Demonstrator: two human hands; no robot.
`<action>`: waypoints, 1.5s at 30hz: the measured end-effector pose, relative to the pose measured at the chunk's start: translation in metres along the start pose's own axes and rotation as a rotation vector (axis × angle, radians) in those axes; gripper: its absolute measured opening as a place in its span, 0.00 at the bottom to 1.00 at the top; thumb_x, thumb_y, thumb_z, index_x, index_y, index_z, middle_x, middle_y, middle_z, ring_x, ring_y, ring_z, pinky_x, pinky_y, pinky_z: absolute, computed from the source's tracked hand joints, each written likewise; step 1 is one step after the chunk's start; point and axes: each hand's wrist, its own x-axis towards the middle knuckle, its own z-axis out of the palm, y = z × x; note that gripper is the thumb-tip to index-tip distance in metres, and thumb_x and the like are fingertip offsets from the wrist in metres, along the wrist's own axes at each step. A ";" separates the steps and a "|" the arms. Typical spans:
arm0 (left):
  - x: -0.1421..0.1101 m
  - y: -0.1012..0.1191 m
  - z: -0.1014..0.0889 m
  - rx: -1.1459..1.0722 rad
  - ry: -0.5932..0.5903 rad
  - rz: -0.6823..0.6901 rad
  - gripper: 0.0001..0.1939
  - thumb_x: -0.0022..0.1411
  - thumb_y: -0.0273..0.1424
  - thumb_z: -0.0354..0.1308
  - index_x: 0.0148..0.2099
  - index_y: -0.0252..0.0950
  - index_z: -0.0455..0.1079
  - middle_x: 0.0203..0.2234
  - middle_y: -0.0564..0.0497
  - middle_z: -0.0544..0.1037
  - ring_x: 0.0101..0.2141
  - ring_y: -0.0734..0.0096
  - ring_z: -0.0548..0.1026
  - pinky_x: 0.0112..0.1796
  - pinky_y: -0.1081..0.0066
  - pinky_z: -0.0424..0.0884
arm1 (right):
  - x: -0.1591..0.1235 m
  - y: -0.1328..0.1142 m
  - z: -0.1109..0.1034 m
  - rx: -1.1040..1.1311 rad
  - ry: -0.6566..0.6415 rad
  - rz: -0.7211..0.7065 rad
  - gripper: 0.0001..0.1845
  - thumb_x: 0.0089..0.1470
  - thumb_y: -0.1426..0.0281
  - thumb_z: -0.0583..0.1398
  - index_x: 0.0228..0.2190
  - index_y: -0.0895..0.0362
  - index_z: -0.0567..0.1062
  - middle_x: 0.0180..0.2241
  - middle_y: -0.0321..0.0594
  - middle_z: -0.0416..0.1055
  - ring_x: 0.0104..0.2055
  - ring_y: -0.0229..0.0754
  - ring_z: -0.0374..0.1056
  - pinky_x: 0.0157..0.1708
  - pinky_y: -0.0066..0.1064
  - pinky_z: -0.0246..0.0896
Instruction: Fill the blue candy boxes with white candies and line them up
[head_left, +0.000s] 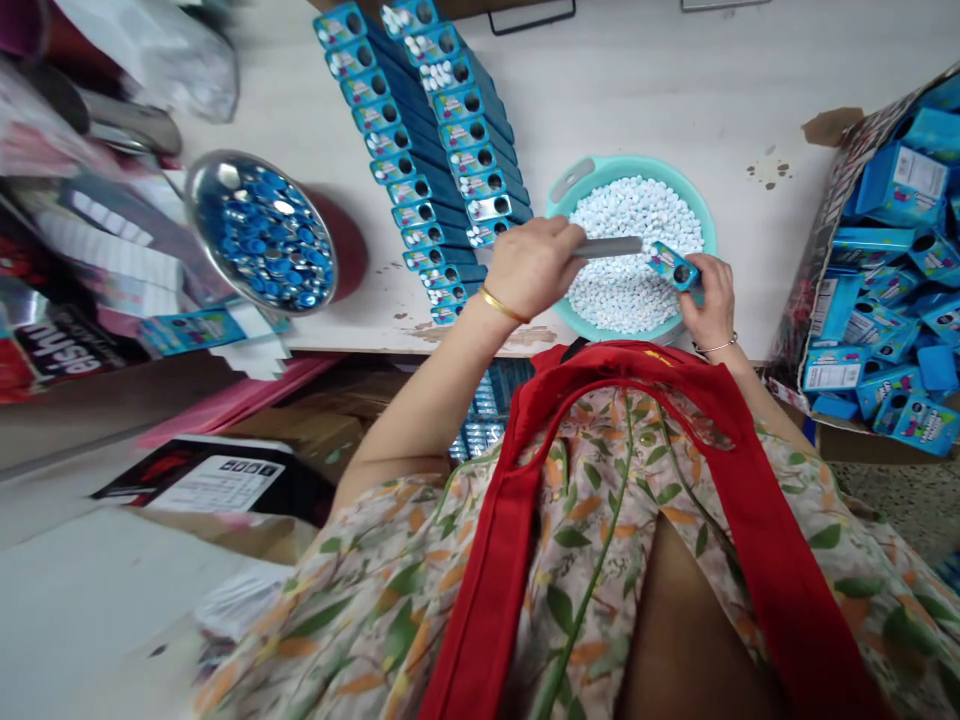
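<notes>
My left hand (531, 262) is closed around one end of a narrow grey metal strip (611, 246), which looks like a slim scoop or blade. Its free end reaches over a turquoise basin (709, 215) full of small white pellets (634, 210). In my right hand (712, 303), at the basin's right side, is a small blue box (670, 265) with a dark round hole in its end. The strip's tip is close to the box; whether they touch I cannot tell.
Two rows of blue boxes (411, 190) stand left of the basin, some with white pellets showing on top. Further left, a steel bowl (196, 235) holds blue and silver caps (274, 240). A carton (817, 270) heaped with blue boxes (885, 250) is at right.
</notes>
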 end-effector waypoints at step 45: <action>0.010 -0.018 0.026 0.002 -0.194 0.056 0.13 0.75 0.33 0.57 0.56 0.37 0.77 0.48 0.39 0.83 0.51 0.49 0.80 0.52 0.56 0.74 | 0.002 0.019 -0.007 -0.062 0.053 -0.094 0.24 0.70 0.53 0.58 0.61 0.49 0.73 0.57 0.50 0.77 0.61 0.61 0.74 0.65 0.65 0.73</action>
